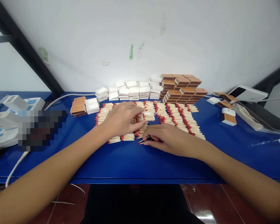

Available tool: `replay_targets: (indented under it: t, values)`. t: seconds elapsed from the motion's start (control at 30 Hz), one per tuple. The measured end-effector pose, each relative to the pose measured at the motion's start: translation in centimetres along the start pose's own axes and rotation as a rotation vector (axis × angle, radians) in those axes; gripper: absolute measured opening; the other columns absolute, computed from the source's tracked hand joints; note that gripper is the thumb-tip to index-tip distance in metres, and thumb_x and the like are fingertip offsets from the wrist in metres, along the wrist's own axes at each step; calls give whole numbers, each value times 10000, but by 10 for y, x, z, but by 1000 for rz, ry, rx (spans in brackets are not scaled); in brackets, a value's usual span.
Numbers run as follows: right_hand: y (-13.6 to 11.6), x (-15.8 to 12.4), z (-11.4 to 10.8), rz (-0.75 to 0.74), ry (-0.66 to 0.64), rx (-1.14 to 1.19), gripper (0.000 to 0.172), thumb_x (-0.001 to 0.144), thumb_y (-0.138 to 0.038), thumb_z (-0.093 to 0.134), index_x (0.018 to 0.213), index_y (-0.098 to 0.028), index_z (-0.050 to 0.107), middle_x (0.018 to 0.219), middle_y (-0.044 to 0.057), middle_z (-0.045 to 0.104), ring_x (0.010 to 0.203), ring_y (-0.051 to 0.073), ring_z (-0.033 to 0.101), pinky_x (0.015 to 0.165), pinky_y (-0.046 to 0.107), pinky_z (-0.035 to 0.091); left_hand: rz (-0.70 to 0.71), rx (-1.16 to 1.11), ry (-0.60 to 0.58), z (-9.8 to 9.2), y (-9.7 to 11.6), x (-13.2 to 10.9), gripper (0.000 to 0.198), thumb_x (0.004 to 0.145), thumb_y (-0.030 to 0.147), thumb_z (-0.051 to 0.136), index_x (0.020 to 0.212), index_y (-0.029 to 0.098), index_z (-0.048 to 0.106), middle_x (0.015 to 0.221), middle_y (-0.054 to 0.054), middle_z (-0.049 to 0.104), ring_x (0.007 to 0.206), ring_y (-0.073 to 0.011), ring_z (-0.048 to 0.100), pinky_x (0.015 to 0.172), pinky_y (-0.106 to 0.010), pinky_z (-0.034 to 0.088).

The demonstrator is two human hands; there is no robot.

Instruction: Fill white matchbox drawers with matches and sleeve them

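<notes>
Two hands work close together at the middle of the desk (130, 165), and we keep them over the stock so neither has far to reach. Our left hand (121, 119) is closed on a white tray (149, 115), thumb and fingers on its sides. Its open face is up, which leaves the hollow free and level. Our right hand (169, 140), at 5 o'clock from the tray, rests low on the blue top. Its thumb and forefinger are nipped on the pinched matches (142, 142), a small bunch kept against the surface, likely so the sticks stay lined up.

Around both hands, from 10 to 2 o'clock, lie the match rows (177, 118), set in bands with their red heads together, easy to take by the bunch. At 12 o'clock, along the wall, stand the spare trays (130, 91), and at 1 o'clock the brown sleeves (184, 88), each kind stacked apart. A smaller pile (78, 106) of sleeves sits at 10 o'clock. A power strip (25, 104) lies at 9 o'clock, and single boxes (228, 118) at 3 o'clock, well apart from the matches.
</notes>
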State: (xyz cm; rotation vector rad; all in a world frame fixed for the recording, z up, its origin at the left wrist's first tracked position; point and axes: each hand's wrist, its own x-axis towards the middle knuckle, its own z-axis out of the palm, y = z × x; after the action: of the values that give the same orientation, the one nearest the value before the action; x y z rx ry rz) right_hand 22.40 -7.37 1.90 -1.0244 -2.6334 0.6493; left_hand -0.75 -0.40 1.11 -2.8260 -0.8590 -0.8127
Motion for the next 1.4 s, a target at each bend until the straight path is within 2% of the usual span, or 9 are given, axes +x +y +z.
replay_targets:
  t: [0.27, 0.37, 0.5, 0.7, 0.8, 0.93, 1.1, 1.27, 1.4]
  values:
    - [0, 0, 1, 25, -36, -6, 175, 1088, -324, 585, 1006, -209, 689, 998, 38, 761, 846, 191, 689, 726, 304, 449, 15, 27, 4, -1, 0, 0, 325, 1012, 428, 659, 1151, 148, 746, 952, -95, 782, 947, -262, 734, 793, -366, 556]
    - [2, -2, -1, -1, 9, -23, 161, 1098, -303, 556, 1036, -214, 676, 1017, 39, 754, 862, 188, 691, 742, 302, 452, 19, 34, 7, 1, 0, 0, 319, 1014, 422, 645, 1144, 149, 748, 955, -96, 785, 956, -270, 739, 799, -376, 560]
    - [5, -3, -5, 12, 85, -47, 150, 1088, -311, 571, 1065, -216, 685, 905, 26, 731, 774, 176, 661, 692, 292, 423, 29, 42, -3, 3, 0, 0, 283, 986, 402, 665, 1109, 162, 750, 957, -98, 789, 948, -269, 743, 803, -379, 565]
    - [4, -3, -4, 14, -29, 4, 136, 1065, -297, 615, 1032, -218, 721, 969, 28, 761, 813, 176, 684, 711, 291, 445, 24, 39, 8, 2, 0, 0, 312, 1001, 427, 655, 1130, 158, 749, 963, -98, 789, 961, -270, 743, 809, -380, 565]
    - [3, -3, -3, 20, -39, 22, 171, 1085, -308, 583, 1019, -219, 713, 1017, 28, 772, 866, 184, 702, 748, 301, 464, 21, 34, -2, 1, 0, 0, 331, 1002, 431, 659, 1156, 152, 750, 976, -99, 789, 979, -278, 743, 825, -389, 566]
    - [3, -5, -4, 46, -44, 25, 155, 1068, -351, 625, 1041, -229, 716, 986, 22, 764, 840, 183, 694, 717, 303, 455, 16, 33, -6, 1, 0, 0, 323, 1003, 432, 659, 1147, 158, 750, 961, -92, 791, 981, -276, 744, 825, -381, 564]
    - [2, -5, -3, 25, -73, 32, 156, 1076, -308, 596, 995, -225, 701, 1005, 31, 766, 847, 189, 693, 726, 312, 469, 28, 33, -1, 1, 0, 0, 330, 1009, 437, 653, 1138, 150, 751, 958, -100, 792, 958, -274, 748, 810, -382, 567]
    - [1, -7, -5, 22, -36, -17, 192, 1103, -339, 545, 1040, -229, 691, 1063, 48, 769, 901, 211, 714, 767, 324, 482, 29, 30, -1, 1, 0, 0, 336, 1011, 430, 650, 1148, 143, 757, 954, -102, 789, 963, -280, 749, 816, -392, 573]
    - [8, -7, -12, 40, 91, -78, 163, 1090, -317, 558, 1013, -227, 669, 922, 31, 737, 814, 195, 676, 693, 295, 427, 34, 21, -6, 1, -1, 0, 306, 998, 409, 653, 1120, 149, 762, 965, -105, 793, 954, -277, 754, 809, -385, 573]
